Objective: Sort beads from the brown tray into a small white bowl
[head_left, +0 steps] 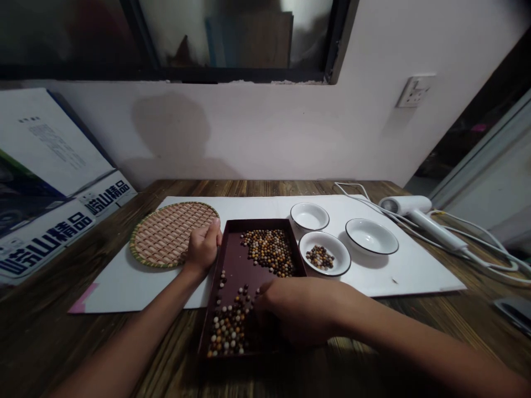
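Lying in maroon tray (234,260), beads (271,249), smaller pile (319,257) in white bowl (341,258)

The desk (269,188) is of grained wood. The round mat (166,232) is roughly woven, like bamboo. The bowls (373,237) are smooth and glossy, like enamel; the beads (269,249) look smooth, the tray (236,262) matt.

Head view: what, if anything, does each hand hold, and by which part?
Left hand: at the left rim of the maroon tray, grip unclear. Right hand: fingertips hidden; cannot tell.
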Demonstrator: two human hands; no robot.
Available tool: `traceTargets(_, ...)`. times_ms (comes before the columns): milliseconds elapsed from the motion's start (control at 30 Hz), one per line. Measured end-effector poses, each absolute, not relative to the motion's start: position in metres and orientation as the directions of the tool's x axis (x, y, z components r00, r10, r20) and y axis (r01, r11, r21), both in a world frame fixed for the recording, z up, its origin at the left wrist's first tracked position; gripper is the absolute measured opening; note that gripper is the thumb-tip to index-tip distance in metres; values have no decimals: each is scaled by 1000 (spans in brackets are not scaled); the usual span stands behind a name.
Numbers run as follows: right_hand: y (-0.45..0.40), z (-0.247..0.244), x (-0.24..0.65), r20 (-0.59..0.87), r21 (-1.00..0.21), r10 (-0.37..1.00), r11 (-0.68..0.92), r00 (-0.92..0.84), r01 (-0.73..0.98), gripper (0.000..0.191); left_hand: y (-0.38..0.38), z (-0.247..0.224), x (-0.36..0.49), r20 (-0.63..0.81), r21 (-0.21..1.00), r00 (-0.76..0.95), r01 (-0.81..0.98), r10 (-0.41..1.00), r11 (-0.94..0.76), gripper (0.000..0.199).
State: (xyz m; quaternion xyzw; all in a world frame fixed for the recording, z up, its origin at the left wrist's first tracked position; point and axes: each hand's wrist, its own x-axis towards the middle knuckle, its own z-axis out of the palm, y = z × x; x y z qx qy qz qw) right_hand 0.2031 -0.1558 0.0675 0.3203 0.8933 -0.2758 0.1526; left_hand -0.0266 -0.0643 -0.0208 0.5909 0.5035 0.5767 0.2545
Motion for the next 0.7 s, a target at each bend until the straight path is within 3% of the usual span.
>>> traceTargets(167,-155,67,203,-422,-492,454,612,-784,619,38,-64,-23,-28,410,889,-166,293,897,-352,53)
traceTargets(300,-148,70,206,-341,-542,502,586,-795,603,35,-63,-23,-28,414,887,-167,296,895,-355,54)
traceTargets(533,-126,94,234,-254,-445,662,568,-706,692,21,-63,-22,-28,410,888,-167,298,897,-351,55)
traceTargets(700,-104,92,266,-272,-338,792,453,-547,825,17,-62,-25,-29,406,892,-168,289,898,-349,54)
